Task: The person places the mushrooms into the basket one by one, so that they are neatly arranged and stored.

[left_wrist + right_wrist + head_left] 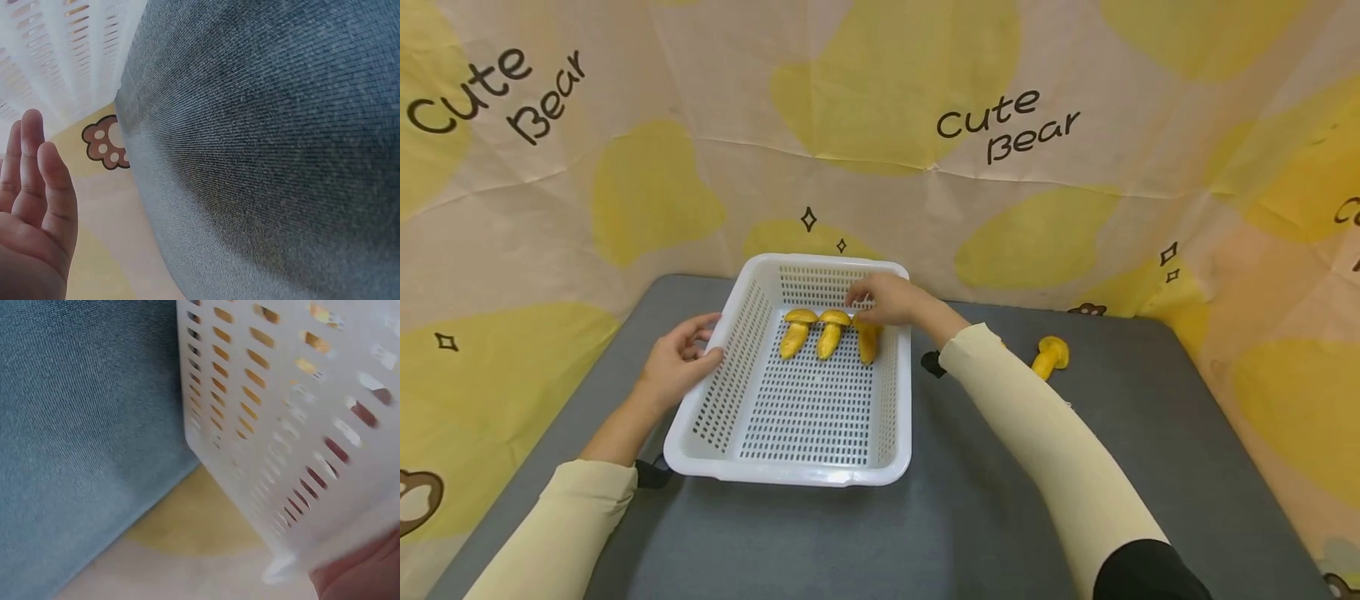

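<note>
A white perforated plastic basket (816, 475) stands on the grey table, with several yellow mushrooms inside in a side-by-side row. The left mushroom (795, 336) and the middle mushroom (831, 335) lie apart from the hands. At the right mushroom (868, 346), my right hand (889, 300) reaches over the basket's rim and holds the cap between bent fingers and thumb, partly covering it. My left hand (676, 365) rests against the basket's left side. In the left wrist view, the left hand's fingers (59, 194) are fairly straight beside the basket wall.
Another yellow mushroom (1051, 357) lies on the grey table (1150, 433) right of the basket, partly hidden by my right sleeve (1037, 433). A printed cloth (880, 108) hangs behind the table. Black straps (932, 364) show at both wrists.
</note>
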Tool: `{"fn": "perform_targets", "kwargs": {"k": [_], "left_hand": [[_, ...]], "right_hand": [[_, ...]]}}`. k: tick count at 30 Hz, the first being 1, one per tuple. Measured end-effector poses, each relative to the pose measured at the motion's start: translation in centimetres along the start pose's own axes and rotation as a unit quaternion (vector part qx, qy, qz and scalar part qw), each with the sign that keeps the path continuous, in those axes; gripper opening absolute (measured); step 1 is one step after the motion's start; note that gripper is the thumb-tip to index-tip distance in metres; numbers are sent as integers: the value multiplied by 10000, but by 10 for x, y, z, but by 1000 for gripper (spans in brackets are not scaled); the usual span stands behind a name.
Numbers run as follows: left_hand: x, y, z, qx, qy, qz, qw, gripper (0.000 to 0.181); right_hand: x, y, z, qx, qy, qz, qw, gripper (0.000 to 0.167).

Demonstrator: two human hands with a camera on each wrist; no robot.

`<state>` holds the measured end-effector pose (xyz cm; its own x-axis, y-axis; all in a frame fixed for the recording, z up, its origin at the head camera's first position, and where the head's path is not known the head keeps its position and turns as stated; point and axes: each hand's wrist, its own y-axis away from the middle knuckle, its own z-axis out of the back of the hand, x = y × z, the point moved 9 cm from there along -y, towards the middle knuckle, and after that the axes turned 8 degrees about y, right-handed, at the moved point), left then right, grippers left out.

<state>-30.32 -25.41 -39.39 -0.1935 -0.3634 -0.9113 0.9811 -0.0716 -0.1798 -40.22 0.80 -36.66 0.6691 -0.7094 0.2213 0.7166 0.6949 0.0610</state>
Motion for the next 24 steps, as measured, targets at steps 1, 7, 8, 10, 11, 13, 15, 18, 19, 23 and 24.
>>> {"fn": "perform_targets", "kwargs": {"k": [1,7,8,10,11,13,15,18,19,23,24], "left_hand": [[0,0,0,-4,0,9,10000,54],[0,1,1,-8,3,57,10000,55],[0,2,1,-6,12,67,10000,55],[0,2,1,-3,23,82,10000,55],[0,2,1,0,30,76,10000,54],[0,2,2,15,50,64,10000,54],[0,2,2,35,68,47,10000,54],[-1,2,1,59,62,61,9999,54],[-1,2,1,66,52,68,9999,54],[-1,2,0,77,4,107,9999,55],[-1,2,-1,73,2,110,9999,55]], "right_hand": [[1,3,3,-41,-80,33,10000,26],[8,21,18,-227,-445,338,9982,27],[9,24,19,-260,-471,377,9978,27],[8,30,22,-340,-508,435,9972,27],[8,33,23,-374,-538,438,9969,26],[6,39,26,-448,-591,428,9963,26],[4,45,29,-484,-689,406,9956,26],[1,55,33,-552,-757,403,9948,26],[-1,58,34,-571,-733,384,9949,25],[-5,70,37,-701,-536,384,9954,22],[-7,73,38,-722,-496,378,9954,22]]}}
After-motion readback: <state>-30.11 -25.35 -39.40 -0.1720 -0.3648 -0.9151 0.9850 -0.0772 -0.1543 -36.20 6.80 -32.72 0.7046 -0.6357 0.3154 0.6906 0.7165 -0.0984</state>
